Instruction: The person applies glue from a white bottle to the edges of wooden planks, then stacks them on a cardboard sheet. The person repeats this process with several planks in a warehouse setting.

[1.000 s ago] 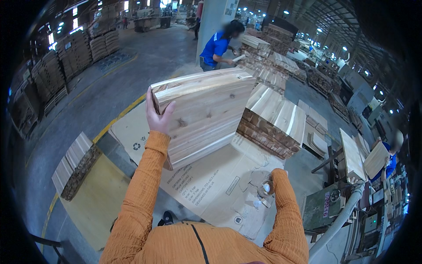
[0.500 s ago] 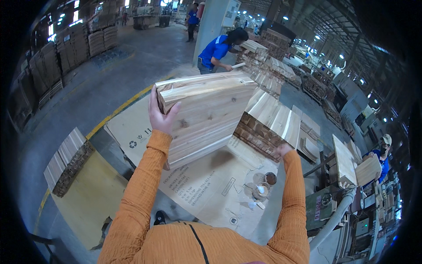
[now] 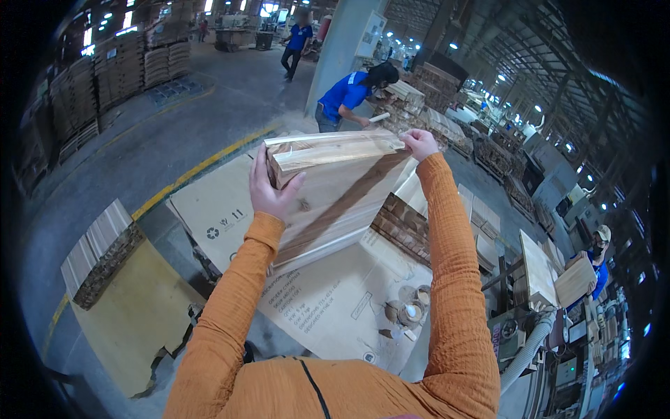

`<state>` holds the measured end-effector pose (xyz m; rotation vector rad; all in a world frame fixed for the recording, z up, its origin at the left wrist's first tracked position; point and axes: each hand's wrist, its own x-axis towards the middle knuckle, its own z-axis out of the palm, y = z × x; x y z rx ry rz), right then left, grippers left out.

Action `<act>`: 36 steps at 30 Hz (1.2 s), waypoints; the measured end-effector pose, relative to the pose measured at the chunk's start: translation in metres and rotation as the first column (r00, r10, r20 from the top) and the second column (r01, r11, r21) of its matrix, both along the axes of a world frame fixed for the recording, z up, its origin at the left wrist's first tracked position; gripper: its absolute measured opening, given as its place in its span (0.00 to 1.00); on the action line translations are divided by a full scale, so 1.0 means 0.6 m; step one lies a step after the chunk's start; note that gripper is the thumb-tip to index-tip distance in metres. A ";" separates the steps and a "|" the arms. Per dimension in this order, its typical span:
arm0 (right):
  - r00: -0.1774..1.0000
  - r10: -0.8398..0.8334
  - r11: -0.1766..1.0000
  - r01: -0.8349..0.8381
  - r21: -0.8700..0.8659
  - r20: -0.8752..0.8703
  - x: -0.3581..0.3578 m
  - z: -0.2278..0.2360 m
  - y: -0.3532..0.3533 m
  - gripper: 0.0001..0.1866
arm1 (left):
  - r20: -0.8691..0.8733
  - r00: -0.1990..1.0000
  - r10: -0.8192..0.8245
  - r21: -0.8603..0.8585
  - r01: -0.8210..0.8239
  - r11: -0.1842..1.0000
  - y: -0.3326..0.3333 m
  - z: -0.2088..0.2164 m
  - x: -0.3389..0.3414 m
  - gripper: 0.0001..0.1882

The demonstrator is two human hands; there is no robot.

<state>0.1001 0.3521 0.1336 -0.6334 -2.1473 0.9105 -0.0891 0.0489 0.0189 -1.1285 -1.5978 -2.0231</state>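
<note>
Pale wooden panels (image 3: 335, 183) stand tilted on their long edge in front of me, pressed face to face. At their near left end, my left hand (image 3: 272, 183) is closed around the upper corner, thumb on the near face. My right hand (image 3: 420, 144) is at the far right end of the top edge, its fingers pinched together against the corner. Whatever small thing may be between those fingers is hidden. Beneath the panels lies a printed cardboard sheet (image 3: 314, 318). Small cups (image 3: 412, 311) of paste sit on it, below my right forearm.
Behind the panels is a stack of boards (image 3: 399, 222). Another board stack (image 3: 101, 255) rests on a yellowish sheet (image 3: 122, 321) at left. A co-worker in blue (image 3: 349, 94) bends over wood piles ahead; another person (image 3: 593, 269) holds a board at far right, near a hose (image 3: 527, 353).
My right hand has risen from beside the board stack, near the cups, to the panels' top right corner. The panels and my left hand have shifted slightly right. A distant person has walked.
</note>
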 end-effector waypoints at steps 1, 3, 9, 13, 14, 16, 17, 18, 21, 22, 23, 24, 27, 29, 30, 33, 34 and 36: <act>1.000 0.025 0.999 -0.025 0.032 -0.009 -0.007 -0.005 -0.004 0.09 | -0.003 1.000 0.018 -0.014 -0.018 1.000 -0.001 -0.001 -0.001 0.47; 0.999 -0.004 0.999 0.002 0.048 0.042 -0.011 -0.007 -0.008 0.09 | -0.013 0.999 0.049 -0.028 -0.049 0.998 -0.001 -0.001 -0.001 0.47; 0.996 0.017 0.996 -0.024 0.085 0.086 -0.016 -0.004 -0.023 0.10 | -0.001 1.000 0.015 0.023 -0.015 1.000 0.004 -0.012 -0.009 0.47; 0.996 0.004 0.995 -0.013 0.095 0.094 -0.012 -0.004 -0.021 0.10 | -0.002 1.000 0.016 0.020 -0.016 1.000 0.008 -0.012 -0.008 0.47; 0.996 0.008 0.996 -0.016 0.091 0.091 -0.011 -0.004 -0.021 0.10 | -0.005 1.000 0.020 0.019 -0.020 1.000 0.008 -0.011 -0.007 0.47; 0.996 0.003 0.995 -0.012 0.097 0.092 -0.010 -0.005 -0.023 0.10 | -0.014 0.999 0.034 0.012 -0.034 0.999 0.008 -0.011 -0.007 0.47; 0.996 0.003 0.995 -0.012 0.100 0.093 -0.012 -0.005 -0.026 0.10 | -0.019 0.999 0.044 0.008 -0.044 0.999 0.007 -0.010 -0.007 0.46; 0.995 -0.001 0.996 -0.007 0.089 0.099 -0.012 -0.004 -0.028 0.09 | -0.010 1.000 0.030 0.010 -0.030 1.000 0.007 -0.010 -0.008 0.46; 0.995 -0.001 0.998 -0.005 0.060 0.103 -0.016 -0.002 -0.034 0.07 | 0.010 1.000 0.005 0.014 -0.005 1.000 0.004 -0.008 -0.009 0.46; 0.995 -0.001 0.999 -0.004 0.052 0.097 -0.014 -0.003 -0.033 0.07 | 0.015 1.000 0.000 0.014 0.000 1.000 0.004 -0.008 -0.008 0.46; 0.996 0.001 0.999 -0.005 0.044 0.091 -0.013 -0.003 -0.033 0.07 | 0.019 1.000 -0.005 0.013 0.004 1.000 0.005 -0.008 -0.007 0.46; 0.996 0.002 0.999 -0.005 0.035 0.087 -0.013 -0.003 -0.031 0.06 | 0.016 1.000 0.000 0.015 0.000 1.000 0.005 -0.008 -0.007 0.46; 0.998 0.018 1.000 -0.020 0.022 0.062 -0.012 -0.006 -0.028 0.07 | 0.012 1.000 -0.003 0.023 0.003 1.000 0.006 -0.009 -0.006 0.46; 0.999 0.046 0.998 -0.047 0.035 0.027 -0.011 -0.008 -0.025 0.09 | 0.015 1.000 -0.027 0.037 0.027 0.999 0.008 -0.009 -0.006 0.46; 0.999 0.035 0.999 -0.036 0.028 0.026 -0.007 -0.008 -0.023 0.09 | 0.014 1.000 -0.025 0.033 0.024 0.999 0.009 -0.009 -0.005 0.46; 0.999 0.033 0.999 -0.033 -0.001 0.027 -0.017 -0.007 -0.032 0.08 | 0.014 1.000 -0.007 0.021 0.007 1.000 0.005 -0.012 -0.011 0.46; 0.999 0.028 1.000 -0.028 -0.005 0.032 -0.014 -0.006 -0.030 0.09 | 0.019 1.000 -0.021 0.029 0.020 0.999 0.007 -0.012 -0.010 0.46; 0.999 0.020 1.000 -0.020 0.005 0.042 -0.012 -0.005 -0.028 0.08 | 0.027 0.999 -0.043 0.040 0.042 0.998 0.010 -0.013 -0.010 0.46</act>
